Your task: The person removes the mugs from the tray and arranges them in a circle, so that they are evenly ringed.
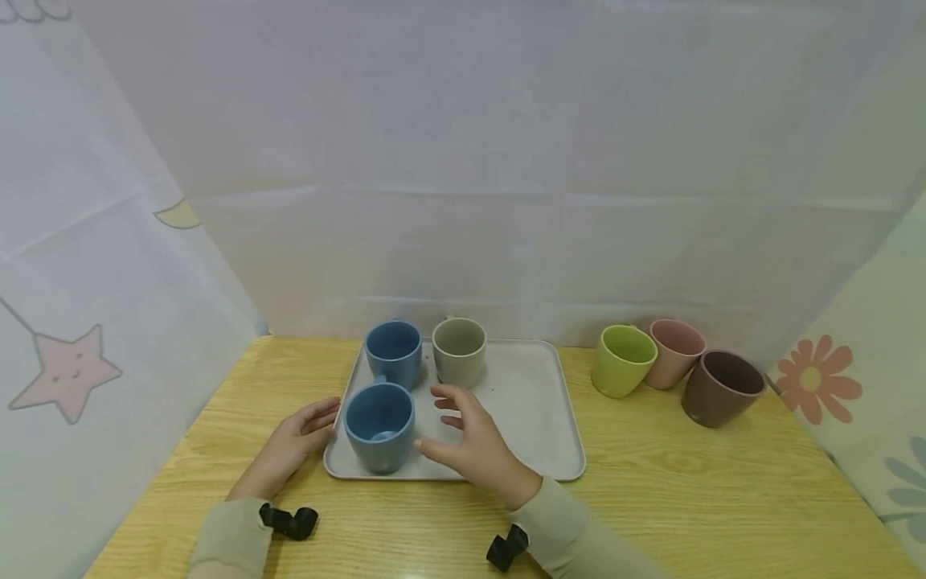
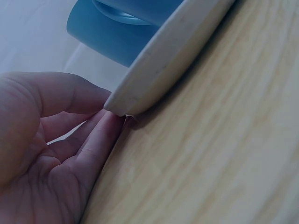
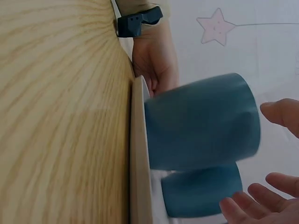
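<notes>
A blue mug (image 1: 379, 430) stands upright at the front left of a pale tray (image 1: 531, 410). Behind it on the tray are a second blue mug (image 1: 394, 354) and a grey mug (image 1: 460, 352). My left hand (image 1: 292, 442) is at the tray's left edge; in the left wrist view its thumb and fingers (image 2: 100, 128) pinch the rim. To the right of the front blue mug is my right hand (image 1: 473, 446), thumb and fingers spread apart, holding nothing. The right wrist view shows a gap between the right thumb (image 3: 282, 114) and that mug.
On the wooden table (image 1: 673, 490), right of the tray, a green mug (image 1: 624, 362), a pink mug (image 1: 674, 354) and a brown mug (image 1: 722, 388) stand close together. A white cloth backdrop (image 1: 506, 201) rises behind the table, with printed cloth at both sides.
</notes>
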### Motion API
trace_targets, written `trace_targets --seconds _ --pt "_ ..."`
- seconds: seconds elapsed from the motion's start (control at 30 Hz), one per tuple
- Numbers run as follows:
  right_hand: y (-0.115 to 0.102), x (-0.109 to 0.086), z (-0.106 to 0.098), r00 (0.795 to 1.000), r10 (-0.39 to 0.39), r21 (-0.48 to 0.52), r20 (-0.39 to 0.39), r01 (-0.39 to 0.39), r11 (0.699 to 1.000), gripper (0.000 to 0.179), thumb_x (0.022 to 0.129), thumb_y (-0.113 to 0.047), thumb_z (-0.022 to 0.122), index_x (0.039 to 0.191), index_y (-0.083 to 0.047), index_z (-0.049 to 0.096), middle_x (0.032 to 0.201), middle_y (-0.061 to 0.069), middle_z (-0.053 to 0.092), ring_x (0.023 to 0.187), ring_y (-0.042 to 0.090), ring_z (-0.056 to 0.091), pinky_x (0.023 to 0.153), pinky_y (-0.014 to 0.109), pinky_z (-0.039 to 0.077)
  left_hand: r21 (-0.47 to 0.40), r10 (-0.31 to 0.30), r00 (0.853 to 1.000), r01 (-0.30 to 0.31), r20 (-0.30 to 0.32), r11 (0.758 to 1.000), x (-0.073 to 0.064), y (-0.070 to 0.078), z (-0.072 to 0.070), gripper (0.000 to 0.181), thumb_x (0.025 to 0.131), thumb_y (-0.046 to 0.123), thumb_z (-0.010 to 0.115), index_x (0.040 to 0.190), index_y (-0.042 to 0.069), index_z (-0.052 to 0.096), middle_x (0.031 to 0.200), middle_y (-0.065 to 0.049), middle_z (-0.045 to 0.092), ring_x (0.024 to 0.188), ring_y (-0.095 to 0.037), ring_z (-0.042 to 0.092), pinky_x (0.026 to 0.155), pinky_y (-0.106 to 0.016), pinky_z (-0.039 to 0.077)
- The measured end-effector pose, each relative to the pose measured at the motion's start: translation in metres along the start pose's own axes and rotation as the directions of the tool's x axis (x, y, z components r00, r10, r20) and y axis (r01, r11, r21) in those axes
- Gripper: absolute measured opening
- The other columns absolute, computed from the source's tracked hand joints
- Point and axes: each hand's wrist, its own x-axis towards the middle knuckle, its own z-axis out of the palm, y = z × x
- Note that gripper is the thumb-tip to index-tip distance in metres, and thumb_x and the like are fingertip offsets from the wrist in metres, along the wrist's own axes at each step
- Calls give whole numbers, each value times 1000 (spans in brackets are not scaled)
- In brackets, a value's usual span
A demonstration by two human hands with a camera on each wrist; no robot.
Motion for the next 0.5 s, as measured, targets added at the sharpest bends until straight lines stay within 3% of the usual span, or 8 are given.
trace_targets --seconds 0.2,0.5 --pt "0 10 22 999 18 16 39 -19 1000 84 83 -26 86 152 -12 40 150 9 44 134 30 47 108 45 45 7 7 1000 -7 -5 1000 0 -2 0 60 103 11 59 155 -4 33 153 -27 43 142 -39 40 93 -10 42" --pt "1 21 45 997 77 57 -3 -76 995 89 77 -30 91 150 -15 43 140 1 48 128 24 50 106 40 46 9 7 1000 -7 -7 1000 0 -3 -1 61 103 12 60 156 -2 33 153 -25 44 142 -38 40 94 -10 42"
